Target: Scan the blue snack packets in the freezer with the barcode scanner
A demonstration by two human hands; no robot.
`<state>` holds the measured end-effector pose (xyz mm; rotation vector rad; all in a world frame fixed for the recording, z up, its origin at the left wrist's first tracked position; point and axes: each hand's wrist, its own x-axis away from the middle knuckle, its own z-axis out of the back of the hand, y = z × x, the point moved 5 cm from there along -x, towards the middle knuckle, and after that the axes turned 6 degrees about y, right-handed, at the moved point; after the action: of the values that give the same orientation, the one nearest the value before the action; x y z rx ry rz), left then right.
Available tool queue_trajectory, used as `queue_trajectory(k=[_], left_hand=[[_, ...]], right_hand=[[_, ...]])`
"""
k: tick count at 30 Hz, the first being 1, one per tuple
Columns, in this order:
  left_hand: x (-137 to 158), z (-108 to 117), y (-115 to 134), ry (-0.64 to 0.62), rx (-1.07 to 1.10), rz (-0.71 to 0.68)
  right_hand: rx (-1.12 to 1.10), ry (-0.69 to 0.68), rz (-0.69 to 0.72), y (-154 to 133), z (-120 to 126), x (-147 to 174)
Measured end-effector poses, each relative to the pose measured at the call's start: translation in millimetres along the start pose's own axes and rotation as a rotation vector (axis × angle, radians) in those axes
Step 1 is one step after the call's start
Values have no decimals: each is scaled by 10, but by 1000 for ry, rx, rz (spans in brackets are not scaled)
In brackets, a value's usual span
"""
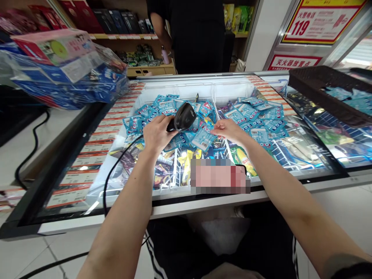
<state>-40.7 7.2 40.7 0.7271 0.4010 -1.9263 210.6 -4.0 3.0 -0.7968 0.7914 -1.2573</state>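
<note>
My left hand [158,133] is wrapped round the handle of a black barcode scanner [186,116], whose head tilts up to the right. Between thumb and fingertips, my right hand [228,131] pinches the edge of a small blue packet [202,138] with a barcode on its lower corner. Under both hands lie many similar packets. One pile [165,104] is on the left and another pile [261,116] on the right, both on the glass top of a chest freezer [209,207].
The scanner's black cable [109,174] runs down over the freezer's front edge. A blurred flat object [219,178] lies near that edge. Plastic-wrapped boxes [66,73] stand at left, a dark basket [328,93] of blue packets at right. A person in black [197,35] stands behind.
</note>
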Motion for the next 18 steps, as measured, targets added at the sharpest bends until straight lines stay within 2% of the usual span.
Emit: queue_trajectory(k=[2,4,10,14,18], left_hand=[[2,-11,5,-2,5,-8],[6,-26,15,-11,10,-18],[22,-66,58,-52,22,-52],[28,-84,68,-64,33,-73],[30,-79,75,-55,38,-100]], right_hand=[[-169,94,-89,134,150,-24],[-290,194,-118,224,253,-56],[-431,399,-63,296,396,-124],[-390,458,-90,326,446,-121],[-388,435,-107,364,442,-135]])
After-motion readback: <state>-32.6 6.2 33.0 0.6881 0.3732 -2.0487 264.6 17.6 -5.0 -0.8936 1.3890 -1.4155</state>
